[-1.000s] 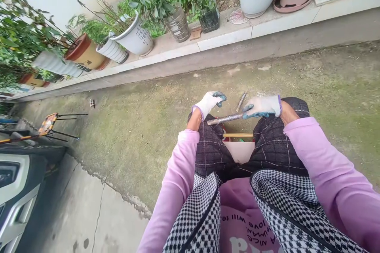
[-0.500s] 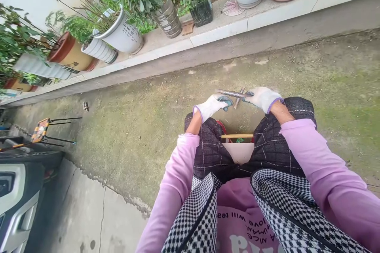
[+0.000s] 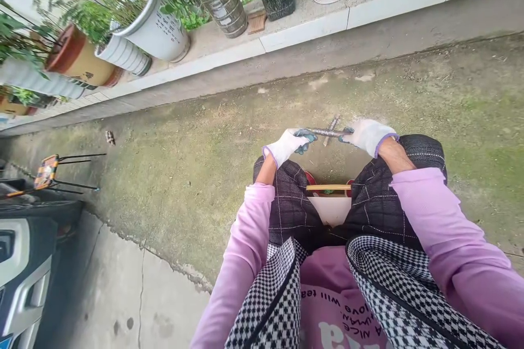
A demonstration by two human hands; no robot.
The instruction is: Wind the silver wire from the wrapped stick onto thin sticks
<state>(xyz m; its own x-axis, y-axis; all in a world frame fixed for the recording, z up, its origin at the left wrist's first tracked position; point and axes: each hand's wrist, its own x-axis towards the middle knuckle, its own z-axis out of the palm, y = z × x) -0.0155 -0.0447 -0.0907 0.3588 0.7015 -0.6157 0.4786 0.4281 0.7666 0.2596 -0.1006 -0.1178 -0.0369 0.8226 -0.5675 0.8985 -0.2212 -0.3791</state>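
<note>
A thin dark stick (image 3: 327, 132), its middle wound with something shiny like wire, spans the gap between my hands. My left hand (image 3: 289, 144), in a white work glove with a blue-green palm, closes its fingers round the stick's left end. The right end sits in the grip of my right hand (image 3: 366, 135), gloved the same way. A second, shorter stick (image 3: 334, 122) crosses the first near its middle; whether the two are joined I cannot tell. Both hands are just beyond my knees, over the ground.
A yellow bar (image 3: 327, 187) lies between my knees, above red shoes. Potted plants, among them a white pot (image 3: 158, 30), line the low ledge (image 3: 303, 35) ahead. At left are a small chair (image 3: 47, 172) and a parked car (image 3: 24, 278). Mossy concrete (image 3: 176, 174) surrounds me.
My left hand has closed on the left end of the wound stick, which now lies more level. The view has shifted slightly, and my right hand keeps its grip.
</note>
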